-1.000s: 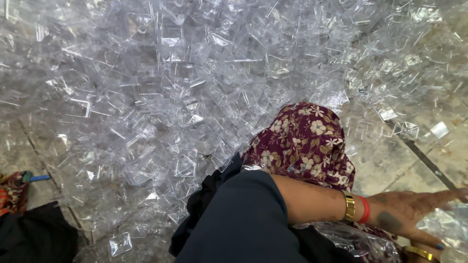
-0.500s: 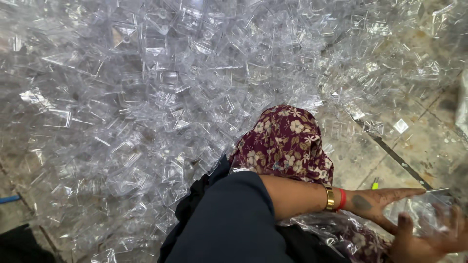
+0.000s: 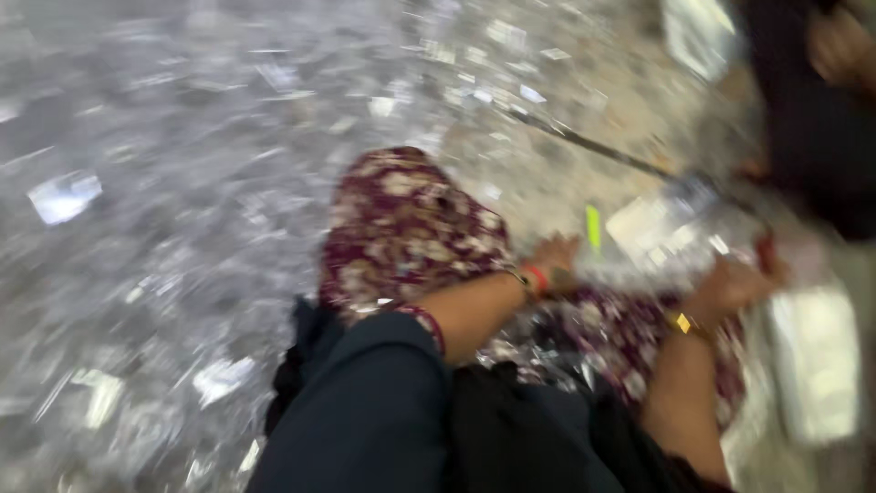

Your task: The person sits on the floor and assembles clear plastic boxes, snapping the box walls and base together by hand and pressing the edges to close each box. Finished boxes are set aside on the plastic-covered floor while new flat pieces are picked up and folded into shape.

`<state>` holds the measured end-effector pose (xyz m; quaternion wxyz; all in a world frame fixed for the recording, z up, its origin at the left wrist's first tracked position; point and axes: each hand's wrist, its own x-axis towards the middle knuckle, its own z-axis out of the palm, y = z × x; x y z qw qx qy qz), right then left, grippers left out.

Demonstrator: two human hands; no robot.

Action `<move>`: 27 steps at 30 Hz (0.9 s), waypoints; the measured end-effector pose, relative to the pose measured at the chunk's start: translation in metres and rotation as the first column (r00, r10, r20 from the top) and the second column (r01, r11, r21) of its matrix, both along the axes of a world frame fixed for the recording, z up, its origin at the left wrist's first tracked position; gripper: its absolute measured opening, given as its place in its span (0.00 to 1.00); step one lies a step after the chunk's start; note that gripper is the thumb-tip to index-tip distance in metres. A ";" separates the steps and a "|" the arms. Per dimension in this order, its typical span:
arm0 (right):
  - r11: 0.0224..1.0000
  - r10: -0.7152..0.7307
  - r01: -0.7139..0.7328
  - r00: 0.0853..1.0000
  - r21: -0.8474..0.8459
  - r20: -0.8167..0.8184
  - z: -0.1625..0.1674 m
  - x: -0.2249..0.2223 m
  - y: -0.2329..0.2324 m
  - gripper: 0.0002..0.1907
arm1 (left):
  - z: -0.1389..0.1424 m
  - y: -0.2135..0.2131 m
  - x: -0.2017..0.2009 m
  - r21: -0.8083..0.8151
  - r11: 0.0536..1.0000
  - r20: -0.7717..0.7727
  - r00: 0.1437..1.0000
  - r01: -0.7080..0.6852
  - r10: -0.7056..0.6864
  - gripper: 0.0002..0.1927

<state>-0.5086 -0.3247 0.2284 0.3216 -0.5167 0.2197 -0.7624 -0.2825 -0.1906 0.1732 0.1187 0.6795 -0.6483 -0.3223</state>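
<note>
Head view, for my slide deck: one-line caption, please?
Both hands grip a clear plastic bundle over a floral-clothed lap, beside heaped clear plastic pieces.

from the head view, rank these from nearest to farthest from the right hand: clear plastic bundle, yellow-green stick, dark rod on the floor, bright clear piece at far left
1. Clear plastic bundle: right at the right hand, which seems to grip it.
2. Yellow-green stick: just left of the bundle.
3. Dark rod: on the floor, farther up.
4. Bright clear piece: far left of the pile.
</note>
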 end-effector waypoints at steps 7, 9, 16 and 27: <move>0.902 -0.174 0.245 0.960 0.356 -0.220 -0.004 0.006 0.061 0.32 | -0.014 0.033 -0.001 -0.378 0.916 -0.009 0.990 -0.134 0.141 0.45; 0.798 -0.205 0.174 0.979 0.577 -0.010 0.001 0.002 0.074 0.30 | 0.000 0.038 -0.003 -0.352 0.921 -0.096 0.985 -0.167 0.141 0.40; 0.837 -0.326 0.249 0.942 0.488 0.078 0.005 -0.006 0.074 0.29 | 0.071 0.058 0.002 -0.520 0.847 -0.174 0.985 -0.108 0.019 0.39; 0.903 0.013 0.010 0.999 0.429 -0.051 -0.023 -0.004 0.053 0.35 | 0.080 0.114 0.008 -0.281 0.943 -0.393 0.875 0.180 -0.284 0.46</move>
